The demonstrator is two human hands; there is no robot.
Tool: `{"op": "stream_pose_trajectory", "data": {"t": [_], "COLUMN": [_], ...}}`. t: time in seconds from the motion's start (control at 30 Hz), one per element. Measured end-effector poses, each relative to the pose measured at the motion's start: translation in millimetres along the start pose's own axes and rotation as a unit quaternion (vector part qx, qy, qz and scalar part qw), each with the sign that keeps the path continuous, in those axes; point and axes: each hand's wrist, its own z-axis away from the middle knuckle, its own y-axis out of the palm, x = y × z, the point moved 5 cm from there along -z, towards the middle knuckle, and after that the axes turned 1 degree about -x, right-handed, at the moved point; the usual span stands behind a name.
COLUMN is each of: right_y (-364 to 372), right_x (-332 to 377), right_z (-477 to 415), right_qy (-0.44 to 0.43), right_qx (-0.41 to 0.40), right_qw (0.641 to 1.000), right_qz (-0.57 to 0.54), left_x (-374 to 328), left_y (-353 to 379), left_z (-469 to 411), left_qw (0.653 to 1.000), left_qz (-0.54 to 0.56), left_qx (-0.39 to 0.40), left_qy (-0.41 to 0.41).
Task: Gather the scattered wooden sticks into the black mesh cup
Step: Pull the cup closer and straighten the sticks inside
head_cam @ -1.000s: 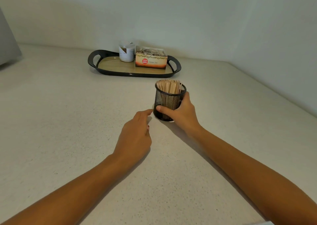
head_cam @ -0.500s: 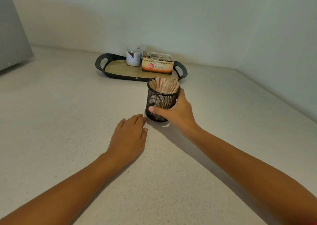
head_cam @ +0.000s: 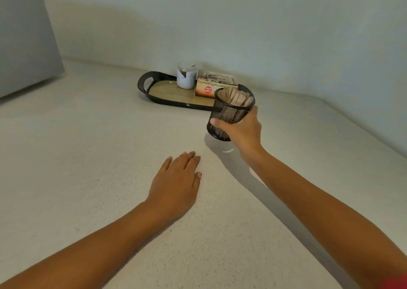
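Observation:
My right hand (head_cam: 242, 130) grips the black mesh cup (head_cam: 231, 112) around its lower half and holds it lifted off the counter, tilted slightly to the right. Several wooden sticks (head_cam: 235, 96) stand packed inside the cup, their tips showing above the rim. My left hand (head_cam: 176, 178) rests flat on the pale counter, fingers straight and together, below and left of the cup, holding nothing. No loose sticks show on the counter.
A black oval tray (head_cam: 145, 83) with handles sits at the back by the wall, carrying a white jar (head_cam: 186, 77) and an orange box of sachets (head_cam: 207, 88). A grey appliance (head_cam: 24, 35) stands at the far left. Walls close the counter at the back and right.
My right hand has lifted the cup off the counter and carried it toward the tray. My left hand has flattened on the counter and stayed behind.

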Motion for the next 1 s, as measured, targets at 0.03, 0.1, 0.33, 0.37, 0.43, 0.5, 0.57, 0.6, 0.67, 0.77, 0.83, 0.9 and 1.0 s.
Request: {"op": "stream_pose_trajectory", "data": {"t": [0.03, 0.1, 0.33, 0.37, 0.43, 0.5, 0.57, 0.6, 0.67, 0.77, 0.83, 0.9, 1.0], "right_y": [4, 21, 9, 12, 25, 30, 21, 17, 19, 32, 26, 11, 13], "right_x": [1, 1, 20, 22, 25, 28, 35, 38, 40, 37, 37, 37, 30], "right_z": [3, 21, 2, 7, 25, 27, 12, 7, 9, 27, 14, -3, 4], "right_qy": [-0.008, -0.035, -0.026, -0.046, -0.075, -0.072, -0.056, -0.054, -0.082, -0.114, -0.086, -0.037, -0.07], "right_qx": [0.016, 0.094, 0.028, 0.047, 0.126, 0.146, 0.094, 0.065, 0.072, 0.147, 0.105, 0.022, 0.044], "right_qw": [1.0, 0.995, 0.999, 0.998, 0.989, 0.986, 0.992, 0.995, 0.994, 0.983, 0.99, 0.998, 0.997], "right_qz": [0.003, -0.004, -0.029, -0.021, -0.017, -0.03, -0.065, -0.058, -0.029, -0.005, -0.026, -0.052, -0.001], "left_x": [0, 0, 1, 1, 1, 2, 2, 2, 2, 2, 3, 4, 3], "left_y": [0, 0, 2, 1, 0, 0, 2, 3, 3, 0, 2, 4, 4], "left_z": [0, 1, 1, 1, 2, 2, 1, 0, 0, 1, 1, -1, 0], "left_qw": [1.0, 1.0, 1.0, 1.0, 1.0, 1.0, 1.0, 1.0, 1.0, 0.999, 0.999, 1.0, 1.0], "left_qz": [-0.003, -0.003, 0.009, 0.011, 0.01, 0.008, 0.01, 0.01, 0.01, 0.005, 0.007, 0.008, 0.012], "left_qx": [0.0, -0.012, -0.007, -0.012, -0.025, -0.029, -0.016, -0.009, -0.015, -0.037, -0.031, -0.02, -0.024], "left_qy": [-0.004, -0.007, 0.005, 0.003, -0.001, 0.001, 0.004, 0.004, 0.0, 0.0, 0.007, 0.012, 0.008]}}
